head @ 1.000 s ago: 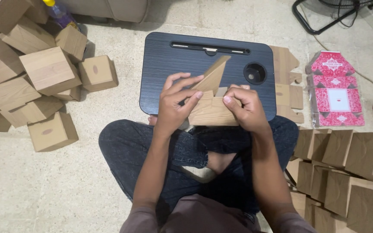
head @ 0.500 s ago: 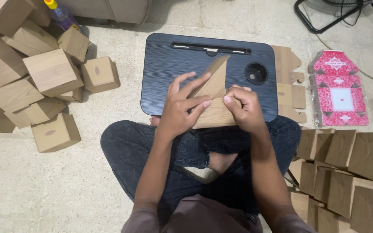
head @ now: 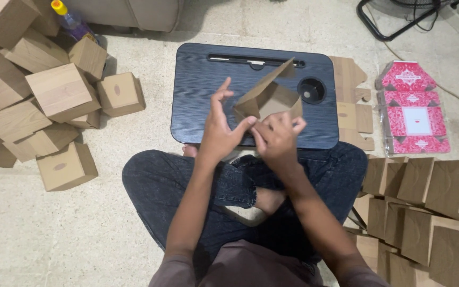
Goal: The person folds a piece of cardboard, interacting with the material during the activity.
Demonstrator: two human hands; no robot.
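A partly folded brown cardboard box (head: pixel 270 98) is lifted above the dark lap desk (head: pixel 203 79), one flap pointing up toward the desk's far edge. My right hand (head: pixel 278 139) grips its near bottom edge. My left hand (head: pixel 220 130) touches the box's left corner with the thumb, the other fingers spread and raised. I sit cross-legged on the floor in dark jeans, the desk in front of my knees.
A heap of assembled brown boxes (head: pixel 54 90) lies at the left, with a bottle (head: pixel 67 18) behind it. Flat brown blanks (head: pixel 354 101) and red printed blanks (head: pixel 413 109) lie right of the desk. More folded boxes (head: pixel 431 207) stack at the lower right.
The box was pressed flat on the desk under both hands; now it is raised and opened into shape, and my left fingers have lifted off it.
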